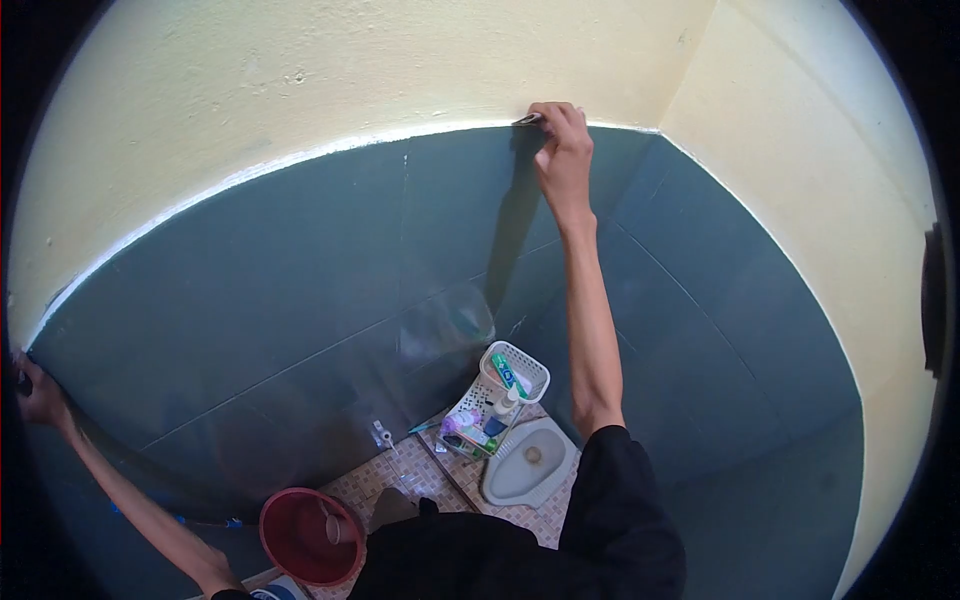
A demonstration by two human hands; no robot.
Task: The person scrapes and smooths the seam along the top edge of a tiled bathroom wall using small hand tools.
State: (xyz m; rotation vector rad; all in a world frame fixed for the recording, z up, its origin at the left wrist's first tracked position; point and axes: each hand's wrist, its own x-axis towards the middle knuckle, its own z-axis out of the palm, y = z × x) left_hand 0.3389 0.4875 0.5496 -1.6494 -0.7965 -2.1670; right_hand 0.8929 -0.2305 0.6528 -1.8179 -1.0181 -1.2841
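Pinched between the fingertips of the right hand (562,150), a small dark flat tool (527,119) is held against the top edge of the grey-blue tiled wall (300,290), right where the white line meets the pale yellow painted wall (300,70). What kind of tool it is cannot be made out, since only its tip shows beyond the fingers.

Nearest the camera, a red plastic bucket (290,535) is seen standing on the small patterned floor tiles (415,480), with a dipper lying inside it. Just beyond, a white squat toilet pan (530,465) is set into the floor, and a white plastic basket (515,365) filled with toiletry bottles and tubes leans at the foot of the wall.

Farther out at the left edge, the left hand (35,395) is pressed on the tiled wall; whether anything is gripped there cannot be told.

The tool is judged to be light, thin and stiff, so a firm pinch close to its working end seems called for. On a wet tile face it could slip easily.
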